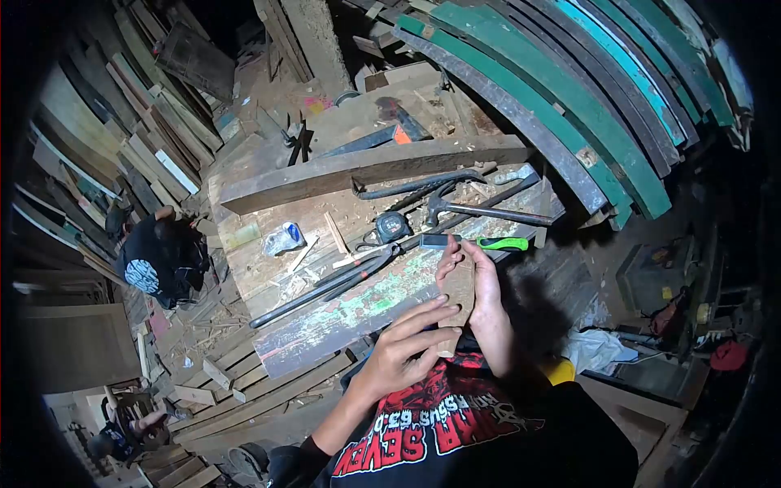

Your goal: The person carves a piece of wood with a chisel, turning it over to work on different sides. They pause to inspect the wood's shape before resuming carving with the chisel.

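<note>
Close to my chest, a small flat piece of wood (458, 299) is held upright between both hands. My left hand (407, 346) has its fingers against the wood's lower left side. My right hand (480, 285) grips its upper right part. Just beyond my fingertips lies a chisel with a green handle (503, 243). A claw hammer (488, 212), a tape measure (393, 227), a bent black bar (419, 185) and long pincers (325, 286) rest on the bench (325, 319) among shavings.
A long plank (366, 167) stands on edge across the bench. Green and grey boards (553, 106) are stacked at the upper right. A person in dark clothes (163, 256) crouches at the left; another person (122, 435) is at the lower left. Boards lean at the upper left.
</note>
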`<state>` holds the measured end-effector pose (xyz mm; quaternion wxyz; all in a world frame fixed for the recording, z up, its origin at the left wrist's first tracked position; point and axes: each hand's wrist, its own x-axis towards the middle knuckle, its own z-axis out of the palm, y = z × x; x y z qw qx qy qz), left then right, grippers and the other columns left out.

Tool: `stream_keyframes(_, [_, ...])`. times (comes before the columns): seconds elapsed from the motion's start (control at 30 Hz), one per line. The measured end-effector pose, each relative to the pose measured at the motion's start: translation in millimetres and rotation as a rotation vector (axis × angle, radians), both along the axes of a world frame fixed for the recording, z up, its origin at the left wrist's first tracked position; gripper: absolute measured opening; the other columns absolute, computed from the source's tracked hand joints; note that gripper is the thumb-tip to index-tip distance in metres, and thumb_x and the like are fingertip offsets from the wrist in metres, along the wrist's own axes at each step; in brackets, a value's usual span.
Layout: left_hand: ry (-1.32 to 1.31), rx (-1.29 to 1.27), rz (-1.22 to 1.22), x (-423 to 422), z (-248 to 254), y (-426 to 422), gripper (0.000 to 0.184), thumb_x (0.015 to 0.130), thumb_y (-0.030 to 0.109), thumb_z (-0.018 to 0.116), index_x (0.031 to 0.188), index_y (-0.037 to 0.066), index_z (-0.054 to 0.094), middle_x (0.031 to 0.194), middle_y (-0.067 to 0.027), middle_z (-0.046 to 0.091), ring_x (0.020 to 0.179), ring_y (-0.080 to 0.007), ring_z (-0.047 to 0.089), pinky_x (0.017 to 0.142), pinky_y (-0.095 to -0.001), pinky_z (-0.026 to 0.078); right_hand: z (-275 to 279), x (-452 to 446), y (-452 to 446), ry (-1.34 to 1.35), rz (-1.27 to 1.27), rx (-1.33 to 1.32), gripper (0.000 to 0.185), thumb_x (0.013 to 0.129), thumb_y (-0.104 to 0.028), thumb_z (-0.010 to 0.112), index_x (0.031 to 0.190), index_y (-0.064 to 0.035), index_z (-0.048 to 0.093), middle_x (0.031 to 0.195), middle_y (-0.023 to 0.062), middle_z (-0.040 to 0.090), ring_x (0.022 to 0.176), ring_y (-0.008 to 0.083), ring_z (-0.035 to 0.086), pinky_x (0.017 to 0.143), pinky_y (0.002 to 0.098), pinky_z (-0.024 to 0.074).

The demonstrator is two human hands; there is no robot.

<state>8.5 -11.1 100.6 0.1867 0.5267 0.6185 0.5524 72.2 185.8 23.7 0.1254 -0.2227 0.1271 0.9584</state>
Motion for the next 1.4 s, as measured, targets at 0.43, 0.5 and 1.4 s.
stream_keyframes(0.43, [-0.02,0.049,0.157,-1,-1,5,0.031,0.081,-0.002,0.079,0.111,0.002,0.078,0.124,-0.0131,0.074,0.119,-0.0332,0.069,0.103,-0.0447,0.054,-9,-6,-15,-0.121,0.117,0.095,0.018,0.104,-0.024,0.058,0.096,-0.0079,0.059,0.082,0.0025,0.059,0.077,0.0189,0.062,0.076,0.0351,0.0552])
stream_keyframes(0.5, [-0.006,0.058,0.182,-1,0,7,0.031,0.081,-0.002,0.081,0.111,0.002,0.078,0.12,-0.0127,0.075,0.116,-0.0321,0.07,0.102,-0.044,0.055,-9,-2,-20,-0.088,0.159,0.085,0.018,0.105,-0.024,0.058,0.097,-0.0082,0.059,0.081,0.0023,0.059,0.076,0.0191,0.063,0.076,0.0355,0.0556])
stream_keyframes(1.4, [0.016,-0.186,0.271,-13,-28,-7,0.038,0.073,0.005,0.077,0.109,-0.001,0.066,0.121,-0.0192,0.074,0.112,-0.0359,0.072,0.098,-0.0433,0.055,21,6,3,-0.225,-0.121,0.171,0.023,0.104,-0.034,0.061,0.101,-0.0108,0.06,0.098,0.0036,0.064,0.097,0.0213,0.065,0.098,0.0412,0.0526])
